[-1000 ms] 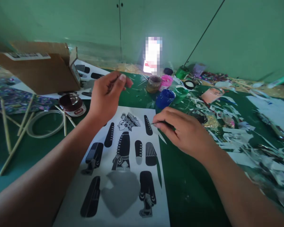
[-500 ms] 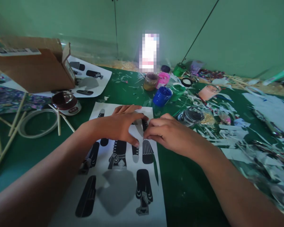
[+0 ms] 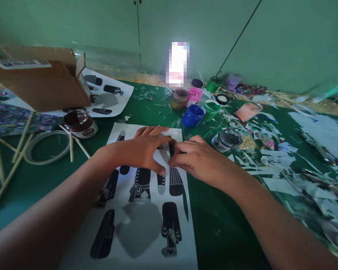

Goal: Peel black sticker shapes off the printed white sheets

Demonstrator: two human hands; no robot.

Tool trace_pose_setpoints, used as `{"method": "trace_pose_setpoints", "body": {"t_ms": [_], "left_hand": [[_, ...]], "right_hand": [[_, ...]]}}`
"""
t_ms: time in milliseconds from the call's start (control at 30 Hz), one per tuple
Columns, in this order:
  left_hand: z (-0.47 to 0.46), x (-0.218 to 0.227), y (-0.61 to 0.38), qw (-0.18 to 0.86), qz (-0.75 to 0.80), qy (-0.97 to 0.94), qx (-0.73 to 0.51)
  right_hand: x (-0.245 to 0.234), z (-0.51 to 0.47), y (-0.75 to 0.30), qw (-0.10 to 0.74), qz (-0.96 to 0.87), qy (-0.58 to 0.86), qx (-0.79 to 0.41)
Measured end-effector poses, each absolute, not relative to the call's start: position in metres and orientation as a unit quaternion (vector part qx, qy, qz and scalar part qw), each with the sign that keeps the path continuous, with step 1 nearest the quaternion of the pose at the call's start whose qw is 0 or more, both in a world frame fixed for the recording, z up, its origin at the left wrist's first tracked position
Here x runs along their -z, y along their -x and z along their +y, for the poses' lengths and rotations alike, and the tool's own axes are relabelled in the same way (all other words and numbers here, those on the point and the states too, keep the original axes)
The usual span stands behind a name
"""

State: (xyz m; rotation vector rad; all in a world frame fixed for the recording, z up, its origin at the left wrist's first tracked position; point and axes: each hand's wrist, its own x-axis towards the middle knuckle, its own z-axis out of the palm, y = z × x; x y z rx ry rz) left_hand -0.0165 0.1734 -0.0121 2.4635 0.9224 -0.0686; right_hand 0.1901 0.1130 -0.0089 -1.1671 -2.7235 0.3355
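Note:
A white printed sheet [image 3: 141, 258] with dark figure parts and a grey heart-like shape lies on the green table before me. My left hand [image 3: 146, 150] rests on its upper part, fingers spread and thumb pointing down the page. Close to the thumb, my right hand [image 3: 193, 157] is closed in a pinch over a dark printed strip near the sheet's right edge. Whatever sits between those fingertips is hidden. Lower along that edge, a narrow slit [image 3: 185, 204] in the paper lets the green table show through.
Beyond the sheet stand open paint jars, among them a blue jar [image 3: 193, 115] and a black jar [image 3: 227, 140]. Paper scraps [image 3: 278, 159] and scissors [image 3: 323, 183] litter the right. A cardboard box [image 3: 42, 82], a dark red jar [image 3: 80, 123], sticks and a tape roll [image 3: 47, 147] are leftward.
My right hand's fingertips have shifted slightly left and toward me on the sheet. My left hand stays in place, and the whole view has moved a little.

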Motion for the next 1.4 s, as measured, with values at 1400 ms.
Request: {"method": "trace_pose_setpoints", "body": {"t_ms": [1400], "left_hand": [[0.175, 0.011, 0.015, 0.249, 0.356, -0.899, 0.050]], "right_hand": [[0.002, 0.106, -0.189, 0.046, -0.892, 0.439, -0.097]]}}
